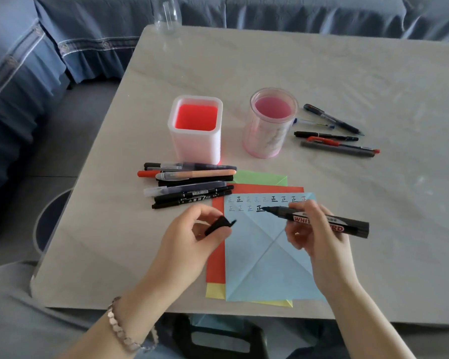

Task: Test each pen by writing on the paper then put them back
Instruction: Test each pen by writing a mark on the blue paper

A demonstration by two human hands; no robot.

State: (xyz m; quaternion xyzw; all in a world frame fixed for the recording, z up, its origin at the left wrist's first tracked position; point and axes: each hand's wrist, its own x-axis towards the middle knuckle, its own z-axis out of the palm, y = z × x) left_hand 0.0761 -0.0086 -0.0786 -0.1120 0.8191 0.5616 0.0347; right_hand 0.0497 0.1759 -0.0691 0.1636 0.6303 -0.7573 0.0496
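Marker [301,218] reads "WHIT…RD" — blue paper [265,255] bears "正".

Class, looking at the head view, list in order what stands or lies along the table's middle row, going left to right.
From the left: square pen holder → round pen holder → loose pens lying to its right.

The pale grey table [347,73] has faint marbled veining. The light blue square paper sheet [265,268] shows diagonal crease lines and two rows of characters, some bold black, some faint. Beneath it show an orange-red paper sheet [215,255], a green paper sheet [259,177] and a yellow paper sheet [214,291]. The square white plastic pen holder [195,146] is red inside; the round clear plastic cup [265,138] is pink. The black whiteboard marker [353,226] has a red label with white letters; the small plastic cap [217,225] is black. The blue fabric sofa cover [88,35] has pale trim.
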